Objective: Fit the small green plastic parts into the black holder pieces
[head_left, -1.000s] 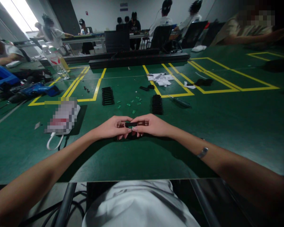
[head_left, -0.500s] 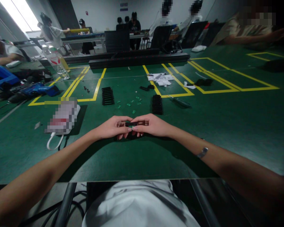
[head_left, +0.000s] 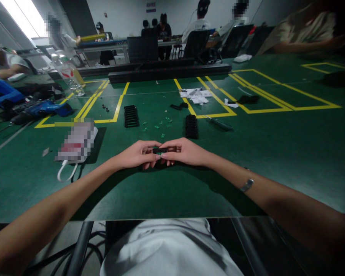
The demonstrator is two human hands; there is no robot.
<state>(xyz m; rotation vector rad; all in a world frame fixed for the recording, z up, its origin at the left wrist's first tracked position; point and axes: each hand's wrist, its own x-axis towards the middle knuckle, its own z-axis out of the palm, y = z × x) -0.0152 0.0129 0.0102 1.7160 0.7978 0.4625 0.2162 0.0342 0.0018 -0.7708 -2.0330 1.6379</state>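
Observation:
Between my hands, close above the green table (head_left: 126, 195), is a small black plastic part (head_left: 160, 150) with a green circuit board (head_left: 160, 154) at its near side. My left hand (head_left: 139, 154) grips its left end, thumb on the near face. From the other side my right hand (head_left: 181, 152) closes on it, the two thumbs almost meeting at the board. Fingers hide most of the part. Beyond the hands lie several loose green circuit boards (head_left: 162, 135). A row of black plastic parts (head_left: 131, 116) lies to their left, and a stack of similar black parts (head_left: 191, 127) to their right.
At left are a white device with a cable loop (head_left: 77, 143), blue tools (head_left: 43, 110) and a clear bottle (head_left: 70, 76). Crumpled white paper (head_left: 196, 96) and a long black bar (head_left: 169, 73) lie farther back. Other people sit around the room.
Both hands keep the same hold on the black part, with hardly any movement. The view has shifted very slightly.

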